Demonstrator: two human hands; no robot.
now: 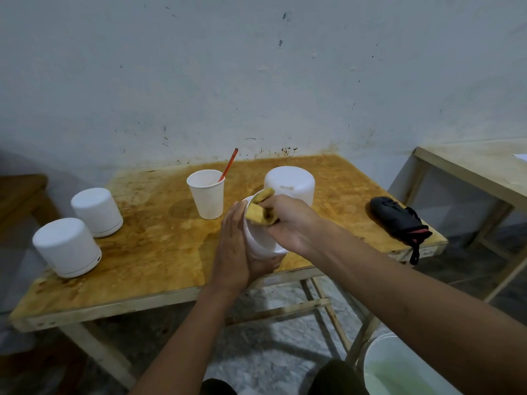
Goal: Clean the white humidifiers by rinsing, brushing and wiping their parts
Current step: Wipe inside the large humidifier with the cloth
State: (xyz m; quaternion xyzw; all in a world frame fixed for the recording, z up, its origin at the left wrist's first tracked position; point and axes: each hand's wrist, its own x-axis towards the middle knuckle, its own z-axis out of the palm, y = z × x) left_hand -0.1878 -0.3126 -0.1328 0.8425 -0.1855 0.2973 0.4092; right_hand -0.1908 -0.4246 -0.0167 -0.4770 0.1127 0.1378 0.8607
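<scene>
My left hand [235, 249] holds a white humidifier part [258, 240] from the side and below, above the near edge of the wooden table [159, 252]. My right hand [291, 223] grips a yellow cloth [261, 209] and presses it over the part's rim. Another white humidifier part [289, 183] stands just behind my hands. Two white humidifiers stand at the table's left, one near [67, 246], one farther [97, 210].
A white paper cup [206, 193] with a red-handled brush [229, 163] in it stands mid-table. A black item [402, 220] lies at the table's right edge. A white bucket [399, 369] with greenish liquid sits on the floor at lower right. A second table [470, 169] stands to the right.
</scene>
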